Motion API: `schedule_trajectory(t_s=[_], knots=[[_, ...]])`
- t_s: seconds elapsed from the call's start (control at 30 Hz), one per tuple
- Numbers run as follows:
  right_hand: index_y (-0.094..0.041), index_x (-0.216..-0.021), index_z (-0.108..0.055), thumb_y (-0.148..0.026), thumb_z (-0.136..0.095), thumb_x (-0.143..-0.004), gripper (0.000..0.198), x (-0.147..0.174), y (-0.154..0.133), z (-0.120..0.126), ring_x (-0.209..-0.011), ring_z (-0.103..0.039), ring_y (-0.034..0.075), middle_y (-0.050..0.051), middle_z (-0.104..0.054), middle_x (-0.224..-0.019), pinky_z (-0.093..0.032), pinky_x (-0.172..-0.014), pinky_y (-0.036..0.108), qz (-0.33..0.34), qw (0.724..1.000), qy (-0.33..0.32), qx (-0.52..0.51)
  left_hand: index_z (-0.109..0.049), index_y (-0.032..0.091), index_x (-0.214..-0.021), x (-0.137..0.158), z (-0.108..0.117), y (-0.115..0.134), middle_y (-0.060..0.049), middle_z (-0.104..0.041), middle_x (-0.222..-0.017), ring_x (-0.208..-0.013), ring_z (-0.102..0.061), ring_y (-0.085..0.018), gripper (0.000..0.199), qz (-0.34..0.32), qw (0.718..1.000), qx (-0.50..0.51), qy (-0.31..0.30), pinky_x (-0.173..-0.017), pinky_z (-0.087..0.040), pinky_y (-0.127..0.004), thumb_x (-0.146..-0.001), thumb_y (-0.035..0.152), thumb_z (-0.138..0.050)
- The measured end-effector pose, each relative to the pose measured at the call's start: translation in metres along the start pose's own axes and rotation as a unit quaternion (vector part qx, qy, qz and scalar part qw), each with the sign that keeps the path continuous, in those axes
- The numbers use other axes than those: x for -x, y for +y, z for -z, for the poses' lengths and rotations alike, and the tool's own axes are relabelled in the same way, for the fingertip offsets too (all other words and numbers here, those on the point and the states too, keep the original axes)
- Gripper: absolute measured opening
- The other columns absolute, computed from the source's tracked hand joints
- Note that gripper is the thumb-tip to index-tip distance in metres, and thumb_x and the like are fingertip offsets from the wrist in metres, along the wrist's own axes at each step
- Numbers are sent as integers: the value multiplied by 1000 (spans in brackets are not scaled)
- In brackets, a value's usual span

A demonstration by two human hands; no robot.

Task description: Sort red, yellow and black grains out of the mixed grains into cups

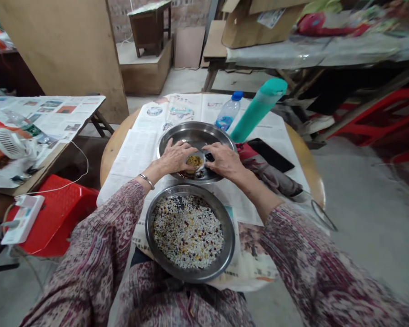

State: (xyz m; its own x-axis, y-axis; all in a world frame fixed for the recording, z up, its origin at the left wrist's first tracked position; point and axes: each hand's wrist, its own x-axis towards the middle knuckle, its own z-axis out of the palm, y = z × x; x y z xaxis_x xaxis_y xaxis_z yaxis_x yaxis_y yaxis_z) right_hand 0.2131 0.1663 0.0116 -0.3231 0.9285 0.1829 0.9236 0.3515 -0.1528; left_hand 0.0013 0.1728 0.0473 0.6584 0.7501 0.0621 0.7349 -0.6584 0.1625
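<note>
One steel basin (229, 232) is sitting at the near edge of the table (114, 150), and a mix of white, yellow and dark grains (189, 231) is covering its floor. The person is reaching past it into a second basin (196, 130), just beyond. There the left hand (177, 157) is curving round some yellow grains (194, 161), which are seemingly lying in something small and see-through; whether it is gripping that or only resting against it, I can't tell. The right hand (224, 159) is bending over a black cluster (209, 157) right beside, and its grip is hidden from me too. A few dark bits (191, 174) are lying just nearer than the yellow ones. To my eye, the person is busy with portions divided by colour, and neither hand is touching the mixed lot. The next move is calling, I'd judge, for a light, level touch, so that yellow and black aren't spilling together. A bottle (227, 116) is standing just beside the second basin.
</note>
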Motion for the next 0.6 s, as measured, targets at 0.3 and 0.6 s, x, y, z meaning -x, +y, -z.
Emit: schedule_trajectory(t_s=[0.3,0.6], knots=[[-25,-140,-54,-26,-63,-79,61,4,-6,14,-123,-53,37,13,-55,-142,-49,-95,51,5,999,-26,20,-47,24,-140,7,-5,-2,-10,-58,-139,-136,-43,-32,62,9,1000,22,7,-119,-20,-62,-85,40,-69],[-20,-144,-46,-43,-66,-77,73,-7,-32,9,-127,-52,38,16,-64,-133,-24,-110,66,80,995,-55,9,-47,17,-142,9,-15,-35,-16,-53,-137,-123,-55,-34,67,7,999,26,42,-104,-49,-51,-79,23,-69]])
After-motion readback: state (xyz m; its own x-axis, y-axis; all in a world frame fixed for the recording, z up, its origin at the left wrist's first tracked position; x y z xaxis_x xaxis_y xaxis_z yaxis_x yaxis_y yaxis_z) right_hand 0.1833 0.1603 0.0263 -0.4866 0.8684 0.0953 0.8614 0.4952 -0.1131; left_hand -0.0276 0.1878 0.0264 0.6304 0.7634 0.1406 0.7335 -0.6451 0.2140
